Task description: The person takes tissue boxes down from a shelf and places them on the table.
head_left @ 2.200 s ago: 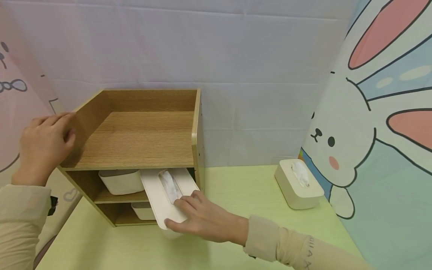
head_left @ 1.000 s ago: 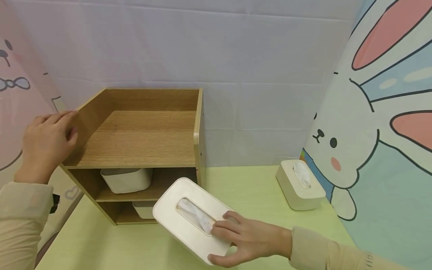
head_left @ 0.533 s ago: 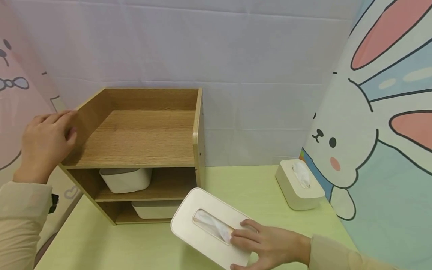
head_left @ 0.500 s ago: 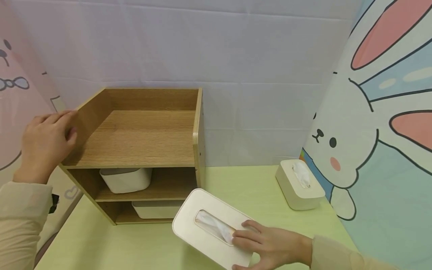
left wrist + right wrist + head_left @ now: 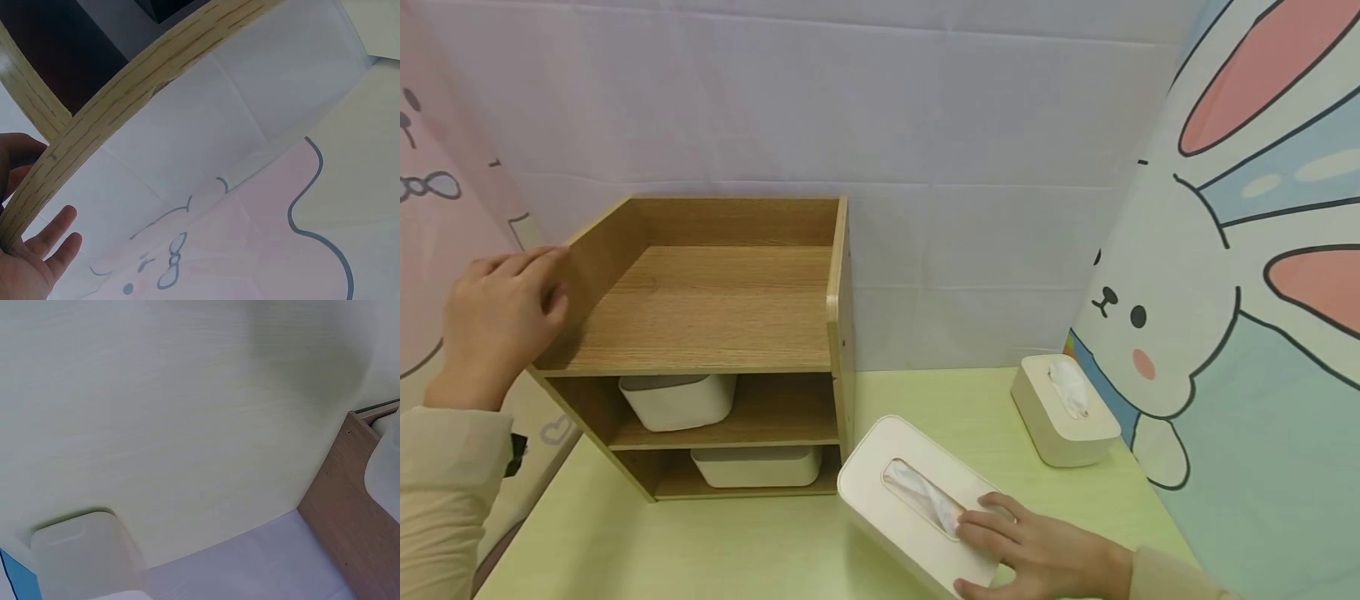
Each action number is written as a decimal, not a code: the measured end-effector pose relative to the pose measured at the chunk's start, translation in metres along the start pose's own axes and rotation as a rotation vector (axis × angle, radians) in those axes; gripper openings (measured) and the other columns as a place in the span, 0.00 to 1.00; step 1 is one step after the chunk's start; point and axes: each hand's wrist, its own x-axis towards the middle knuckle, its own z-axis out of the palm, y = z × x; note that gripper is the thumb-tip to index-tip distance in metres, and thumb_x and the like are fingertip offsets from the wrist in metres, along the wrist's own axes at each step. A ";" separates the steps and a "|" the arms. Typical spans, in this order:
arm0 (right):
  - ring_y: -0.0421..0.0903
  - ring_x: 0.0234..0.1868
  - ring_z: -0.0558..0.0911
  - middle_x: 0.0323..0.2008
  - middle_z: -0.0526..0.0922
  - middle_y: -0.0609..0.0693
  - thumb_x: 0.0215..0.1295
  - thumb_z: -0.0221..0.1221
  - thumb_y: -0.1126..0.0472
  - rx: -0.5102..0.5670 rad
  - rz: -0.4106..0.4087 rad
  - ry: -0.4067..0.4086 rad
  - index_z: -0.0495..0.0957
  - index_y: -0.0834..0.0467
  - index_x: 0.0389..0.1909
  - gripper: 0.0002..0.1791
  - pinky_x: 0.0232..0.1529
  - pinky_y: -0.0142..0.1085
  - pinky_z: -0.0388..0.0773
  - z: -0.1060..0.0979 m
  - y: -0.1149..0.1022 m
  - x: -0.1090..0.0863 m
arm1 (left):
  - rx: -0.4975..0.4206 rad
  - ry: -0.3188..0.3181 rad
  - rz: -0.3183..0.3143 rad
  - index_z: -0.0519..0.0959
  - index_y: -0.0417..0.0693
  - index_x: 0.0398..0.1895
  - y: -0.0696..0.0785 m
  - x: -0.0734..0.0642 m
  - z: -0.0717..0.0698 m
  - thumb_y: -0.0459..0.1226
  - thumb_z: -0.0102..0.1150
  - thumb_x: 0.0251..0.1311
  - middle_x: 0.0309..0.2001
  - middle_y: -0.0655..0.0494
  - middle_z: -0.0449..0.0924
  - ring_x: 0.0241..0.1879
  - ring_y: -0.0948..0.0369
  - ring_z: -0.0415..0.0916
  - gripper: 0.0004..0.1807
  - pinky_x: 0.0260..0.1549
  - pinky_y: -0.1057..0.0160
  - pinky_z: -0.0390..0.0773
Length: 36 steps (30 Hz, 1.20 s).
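Observation:
Tilted above the table's front, a white tissue box (image 5: 910, 492) with a tissue in its oval slot hangs from my right hand (image 5: 1037, 546). That hand grips it at the near end, fingertips by the slot and thumb at the edge. My left hand (image 5: 505, 317) holds the upper left side of a wooden shelf unit (image 5: 700, 308). In the left wrist view, its fingers (image 5: 59, 240) lie on both sides of the panel's edge. The middle shelf bears a white bin (image 5: 677, 404) on its left; another white bin (image 5: 760, 468) sits at the bottom.
A second tissue box (image 5: 1063, 425) stands at the right by the rabbit-printed curtain (image 5: 1187, 308); the right wrist view shows it at lower left (image 5: 81, 556). The light green table (image 5: 715, 542) meets a pale cloth backdrop (image 5: 970, 208) behind.
My right hand has drawn the tissue box out of the middle shelf's right side, turned it and carried it rightward, past the shelf's front. The left hand stays on the side panel.

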 end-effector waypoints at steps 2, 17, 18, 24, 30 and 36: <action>0.54 0.51 0.74 0.50 0.74 0.60 0.69 0.38 0.64 -0.025 0.015 -0.002 0.60 0.49 0.62 0.22 0.47 0.49 0.74 0.002 0.001 -0.004 | -0.001 -0.001 -0.003 0.75 0.39 0.48 0.000 0.000 0.000 0.32 0.49 0.49 0.47 0.36 0.77 0.45 0.37 0.68 0.20 0.44 0.39 0.68; 0.50 0.43 0.75 0.44 0.75 0.58 0.71 0.32 0.67 -0.104 0.174 0.003 0.65 0.47 0.60 0.23 0.37 0.44 0.77 0.022 0.017 -0.020 | 0.013 -0.017 -0.017 0.74 0.40 0.49 -0.005 -0.002 0.008 0.33 0.49 0.50 0.47 0.37 0.77 0.46 0.37 0.68 0.20 0.42 0.37 0.68; 0.50 0.43 0.75 0.44 0.76 0.58 0.71 0.33 0.66 -0.103 0.179 0.012 0.65 0.47 0.59 0.22 0.37 0.44 0.76 0.026 0.017 -0.022 | 0.011 -0.008 -0.011 0.74 0.40 0.49 -0.006 -0.002 0.008 0.33 0.49 0.50 0.47 0.36 0.77 0.46 0.37 0.68 0.20 0.43 0.38 0.68; 0.53 0.43 0.75 0.44 0.76 0.60 0.70 0.33 0.68 -0.085 0.242 0.048 0.70 0.47 0.56 0.23 0.38 0.48 0.74 0.051 0.022 -0.038 | -0.002 0.013 0.004 0.75 0.38 0.48 -0.005 -0.003 0.010 0.32 0.49 0.49 0.46 0.36 0.78 0.45 0.38 0.69 0.20 0.45 0.39 0.69; 0.56 0.44 0.74 0.47 0.74 0.61 0.66 0.28 0.69 -0.063 0.355 0.002 0.71 0.47 0.55 0.28 0.43 0.48 0.71 0.069 0.027 -0.051 | -0.010 0.000 -0.007 0.74 0.38 0.48 -0.005 -0.003 0.009 0.32 0.49 0.49 0.46 0.36 0.77 0.45 0.38 0.69 0.20 0.44 0.39 0.68; 0.57 0.44 0.75 0.48 0.73 0.62 0.60 0.25 0.71 -0.089 0.435 -0.029 0.71 0.48 0.56 0.33 0.41 0.49 0.72 0.085 0.034 -0.064 | -0.011 -0.017 -0.020 0.74 0.39 0.48 -0.005 -0.003 0.010 0.32 0.49 0.49 0.47 0.36 0.77 0.46 0.38 0.68 0.20 0.44 0.39 0.68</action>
